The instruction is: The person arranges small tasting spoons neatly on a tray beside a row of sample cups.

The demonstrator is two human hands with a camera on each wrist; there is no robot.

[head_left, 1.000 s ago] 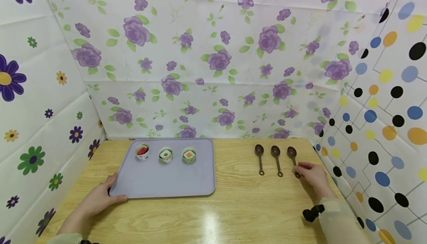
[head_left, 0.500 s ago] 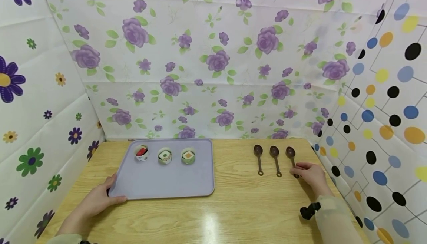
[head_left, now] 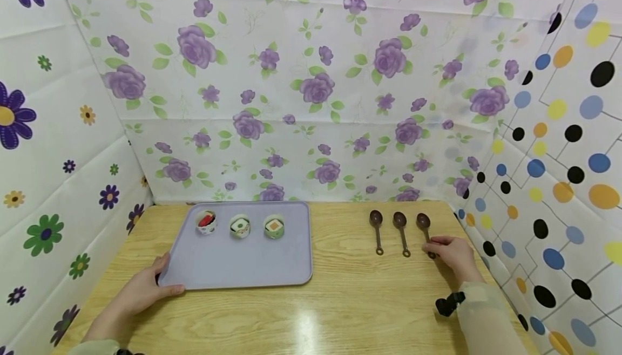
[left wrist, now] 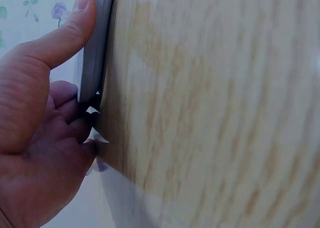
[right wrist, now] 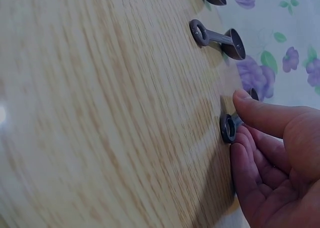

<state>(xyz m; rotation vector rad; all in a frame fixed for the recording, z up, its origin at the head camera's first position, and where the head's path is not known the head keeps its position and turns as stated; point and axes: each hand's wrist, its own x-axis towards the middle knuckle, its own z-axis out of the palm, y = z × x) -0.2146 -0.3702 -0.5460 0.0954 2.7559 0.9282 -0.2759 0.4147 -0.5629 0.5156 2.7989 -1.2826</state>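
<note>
My left hand (head_left: 146, 287) grips the front left corner of a pale lilac tray (head_left: 243, 268). In the left wrist view the thumb lies along the tray's edge (left wrist: 95, 43), with the other fingers curled under the corner. At the right, my right hand (head_left: 454, 252) pinches the handle of the rightmost brown measuring spoon (head_left: 424, 221) between thumb and fingers. That spoon's ring end (right wrist: 228, 129) shows at the fingertips in the right wrist view; its bowl is mostly hidden there behind the thumb. Beside it lie a middle spoon (head_left: 400, 220) and a left spoon (head_left: 376, 219), bowls pointing away.
Three small patterned cups stand along the tray's back: one with a red piece (head_left: 207, 226), one with a white-and-green piece (head_left: 240, 227), one with a white-and-orange piece (head_left: 274, 227). The wooden table (head_left: 340, 290) meets a flowered cloth wall (head_left: 291, 150) behind and patterned walls at both sides.
The head view has shifted very slightly. Both hands keep their places, the left at the tray corner and the right at the rightmost measuring spoon.
</note>
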